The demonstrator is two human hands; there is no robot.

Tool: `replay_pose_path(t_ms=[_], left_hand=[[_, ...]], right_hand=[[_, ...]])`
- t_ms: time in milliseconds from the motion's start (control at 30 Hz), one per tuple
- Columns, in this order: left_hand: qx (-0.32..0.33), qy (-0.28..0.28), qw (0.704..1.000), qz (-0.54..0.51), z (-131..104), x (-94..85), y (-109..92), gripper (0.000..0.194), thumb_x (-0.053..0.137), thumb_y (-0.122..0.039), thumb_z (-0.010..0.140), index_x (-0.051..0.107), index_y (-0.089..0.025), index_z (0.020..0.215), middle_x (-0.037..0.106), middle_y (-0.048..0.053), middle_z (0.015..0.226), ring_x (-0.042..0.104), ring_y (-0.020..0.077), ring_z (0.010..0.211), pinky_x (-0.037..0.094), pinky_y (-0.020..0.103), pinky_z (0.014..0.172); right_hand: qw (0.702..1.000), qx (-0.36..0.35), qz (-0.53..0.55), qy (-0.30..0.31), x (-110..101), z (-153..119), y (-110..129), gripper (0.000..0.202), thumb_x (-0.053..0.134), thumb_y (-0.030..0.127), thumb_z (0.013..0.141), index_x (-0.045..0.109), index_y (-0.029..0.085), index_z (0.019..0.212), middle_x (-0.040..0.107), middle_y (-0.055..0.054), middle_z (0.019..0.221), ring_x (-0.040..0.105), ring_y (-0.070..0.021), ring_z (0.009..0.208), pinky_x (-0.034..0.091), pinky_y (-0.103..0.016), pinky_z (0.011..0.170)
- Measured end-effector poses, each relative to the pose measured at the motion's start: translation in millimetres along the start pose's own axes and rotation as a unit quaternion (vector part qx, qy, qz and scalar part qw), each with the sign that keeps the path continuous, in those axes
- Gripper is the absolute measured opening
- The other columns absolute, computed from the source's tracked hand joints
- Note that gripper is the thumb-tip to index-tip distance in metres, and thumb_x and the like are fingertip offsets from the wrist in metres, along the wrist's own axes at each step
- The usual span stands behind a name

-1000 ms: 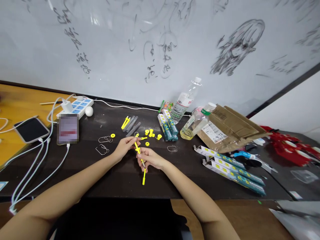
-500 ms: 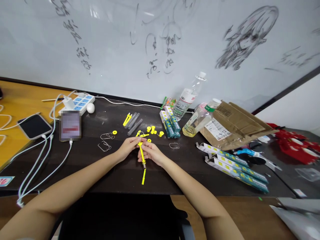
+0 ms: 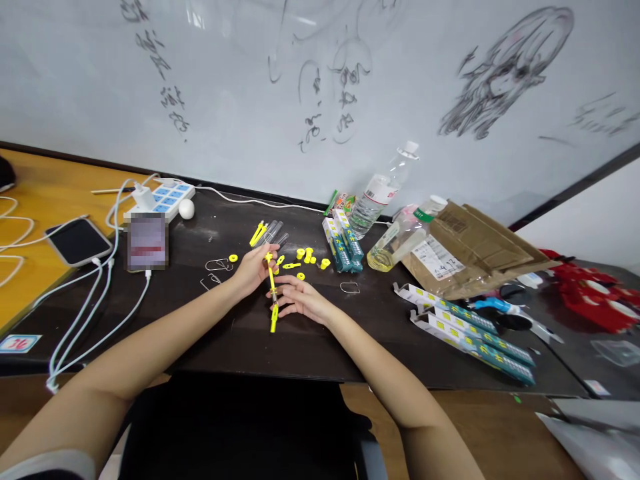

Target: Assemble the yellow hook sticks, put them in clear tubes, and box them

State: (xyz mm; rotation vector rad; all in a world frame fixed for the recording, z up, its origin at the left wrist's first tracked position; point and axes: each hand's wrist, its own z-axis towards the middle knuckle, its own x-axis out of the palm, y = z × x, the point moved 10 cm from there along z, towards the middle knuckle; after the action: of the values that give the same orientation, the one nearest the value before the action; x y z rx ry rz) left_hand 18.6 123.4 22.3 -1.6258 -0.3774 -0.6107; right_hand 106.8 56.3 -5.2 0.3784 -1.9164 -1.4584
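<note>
The left hand pinched the rod near its upper end, presumably to steady it above the table; the right hand, fingers parted, flanked its lower end, contact unclear.

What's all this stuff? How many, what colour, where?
whiteboard: one, white, back
desk: one, dark, below whiteboard
rod: one, yellow, centre, held
loose pieces: several, yellow, middle of desk
tubes: several, clear, behind rod
sticks: few, yellow, beside tubes
wire clips: several, silvery, on desk
bottles: two, clear, near whiteboard
packet: one, mostly green, beside bottles
narrow boxes: at least five, teal, centre and right
parcel: one, brown, right of bottles
unclear tool: one, blue, beside parcel
unclear object: one, red, far right
power strip: one, white, back left
round thing: one, white, beside power strip
phone: one, dark, left
pixelated device: one, greyish, left
cables: several, white, left
left hand: one, bare, gripping rod
right hand: one, bare, spread beside rod
</note>
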Motion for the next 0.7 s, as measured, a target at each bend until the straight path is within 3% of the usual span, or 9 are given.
replay_pose_path(t_ms=[200, 333, 467, 600, 700], left_hand=[[-0.004, 0.003, 0.999, -0.041, 0.5, 0.8, -2.0, 0.016, 0.056, -0.026, 0.087, 0.067, -0.015, 0.088, 0.055, 0.002, 0.071, 0.045, 0.006, 0.053, 0.046, 0.02, 0.054], [0.01, 0.003, 0.999, -0.04, -4.5, -2.7, -10.0, 0.017, 0.055, -0.026, 0.087, 0.068, -0.016, 0.088, 0.055, 0.003, 0.073, 0.046, 0.0069, 0.055, 0.048, 0.021, 0.057], [0.06, -0.001, 0.998, -0.025, -9.2, -5.1, -26.1, 0.018, 0.056, -0.025, 0.085, 0.069, -0.016, 0.095, 0.056, 0.002, 0.078, 0.049, 0.0064, 0.059, 0.052, 0.025, 0.071], [0.078, 0.004, 0.997, -0.003, -14.6, -1.2, -31.9, 0.023, 0.06, -0.028, 0.083, 0.069, -0.015, 0.1, 0.055, 0.0, 0.079, 0.05, 0.0045, 0.062, 0.052, 0.027, 0.079], [0.088, 0.018, 0.996, 0.01, -17.6, 3.7, -32.8, 0.025, 0.064, -0.03, 0.08, 0.068, -0.014, 0.1, 0.054, -0.001, 0.079, 0.051, 0.0041, 0.062, 0.053, 0.026, 0.077]], right_hand=[[1.0, -0.005, -0.025, -0.002, -5.7, 5.6, -6.7, 0.054, 0.075, 0.023, 0.067, 0.05, 0.02, 0.115, 0.07, -0.004, 0.093, 0.059, -0.0084, 0.056, 0.055, -0.024, 0.054], [0.999, -0.005, -0.034, 0.001, -4.2, 5.6, -4.7, 0.043, 0.065, 0.02, 0.071, 0.054, 0.017, 0.112, 0.07, -0.003, 0.083, 0.046, -0.0047, 0.045, 0.041, -0.017, 0.042], [0.999, 0.026, -0.024, -0.007, -2.1, 1.7, -4.1, 0.035, 0.056, 0.019, 0.076, 0.06, 0.014, 0.11, 0.066, -0.003, 0.074, 0.036, -0.0033, 0.043, 0.031, -0.015, 0.038], [0.999, 0.038, -0.008, -0.012, -1.8, 0.0, -4.1, 0.032, 0.052, 0.025, 0.083, 0.062, 0.014, 0.111, 0.061, 0.0, 0.067, 0.035, -0.0035, 0.042, 0.031, -0.016, 0.037], [0.999, 0.03, -0.021, -0.005, -0.9, 0.5, -3.7, 0.034, 0.058, 0.032, 0.082, 0.063, 0.013, 0.11, 0.061, -0.001, 0.071, 0.047, -0.0052, 0.046, 0.039, -0.017, 0.039]])
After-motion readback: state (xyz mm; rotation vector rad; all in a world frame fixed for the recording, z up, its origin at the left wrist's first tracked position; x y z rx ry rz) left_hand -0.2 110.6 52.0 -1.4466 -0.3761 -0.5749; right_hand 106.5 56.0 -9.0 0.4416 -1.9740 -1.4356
